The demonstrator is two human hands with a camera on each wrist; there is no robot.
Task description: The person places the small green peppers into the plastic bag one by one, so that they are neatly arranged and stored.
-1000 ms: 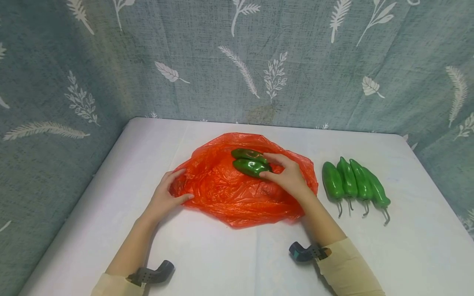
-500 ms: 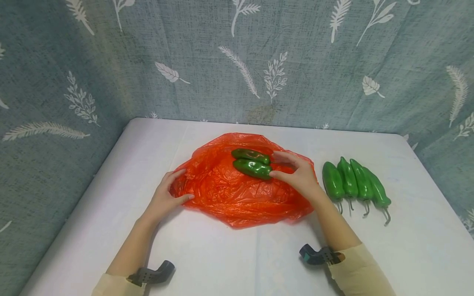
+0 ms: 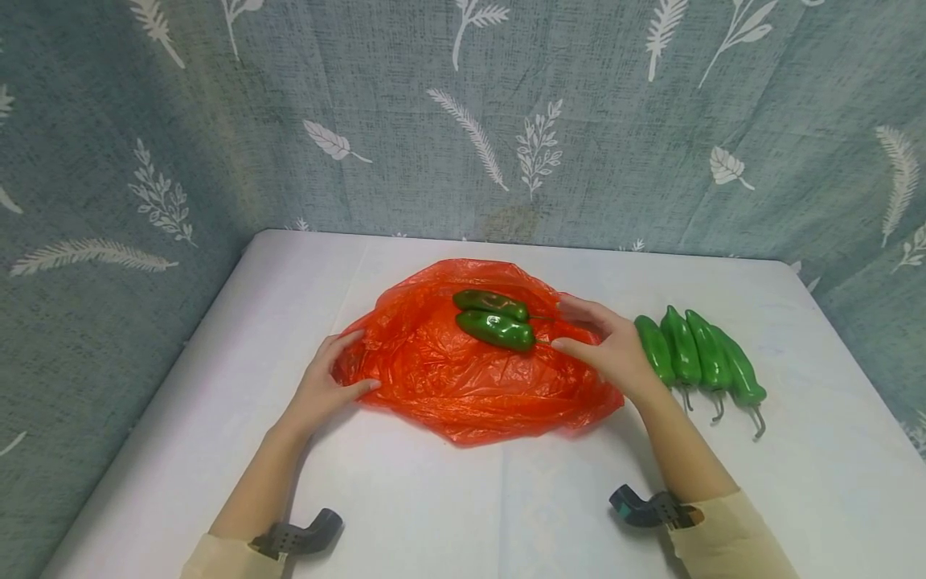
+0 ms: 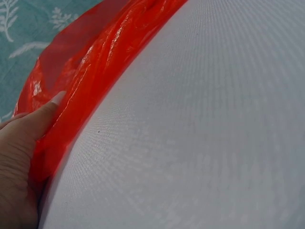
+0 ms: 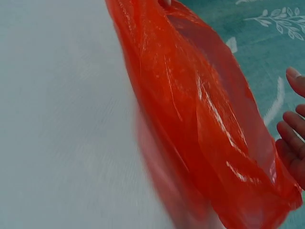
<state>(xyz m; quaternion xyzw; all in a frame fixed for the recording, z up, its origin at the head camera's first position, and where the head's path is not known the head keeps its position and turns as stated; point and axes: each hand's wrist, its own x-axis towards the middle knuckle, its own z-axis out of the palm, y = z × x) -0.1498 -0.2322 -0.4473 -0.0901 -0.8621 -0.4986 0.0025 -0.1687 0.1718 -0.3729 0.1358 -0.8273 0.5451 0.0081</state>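
In the head view, a thin red plastic bag (image 3: 427,362) lies spread on the white table with its mouth gaping. Two glossy green chili peppers (image 3: 495,330) lie side by side in it, stems pointing right. My left hand (image 3: 325,382) holds the bag's left end, thumb on the near side and fingers on the far side. The left wrist view has the thumb (image 4: 45,112) against the plastic. Just right of the peppers' stems is my right hand (image 3: 608,342), thumb and fingers apart, holding nothing, over the bag's right end. Its spread fingers (image 5: 293,138) overlap the bag's edge in the right wrist view.
Several more green chili peppers (image 3: 712,362) lie in a row on the white table (image 3: 434,507), right of the bag and partly behind the right hand. A grey-green cloth (image 3: 405,185) with white leaf prints hangs behind and beside the table.
My right hand has let go of the near pepper and drawn back to the right, baring both stems. The two peppers stay in the bag. My left hand has not moved.
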